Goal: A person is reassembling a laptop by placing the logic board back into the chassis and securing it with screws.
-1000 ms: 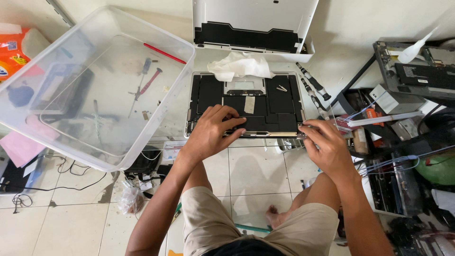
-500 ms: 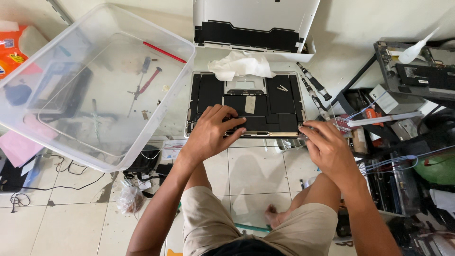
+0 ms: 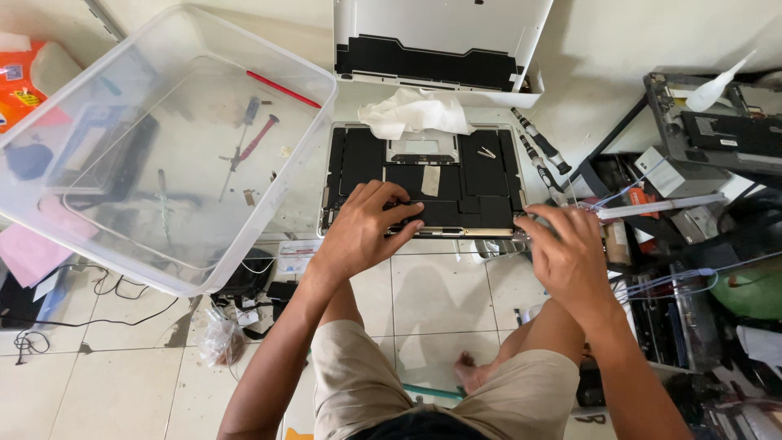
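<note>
An opened laptop base lies on the glass table, its black internals showing. My left hand rests on its near edge, fingers curled down onto the black parts, holding nothing that I can see. My right hand sits at the base's near right corner, fingers spread and pressing down by the edge. A crumpled white tissue lies on the far edge of the base. The removed white laptop cover lies beyond it.
A large clear plastic bin with screwdrivers stands at the left. Two screwdrivers lie to the right of the base. Other laptop parts, cables and boxes crowd the right side. My bare knees and foot show under the glass.
My right hand has moved left to the base's near right corner and spread its fingers. My left hand stays on the near edge, fingers shifting slightly.
</note>
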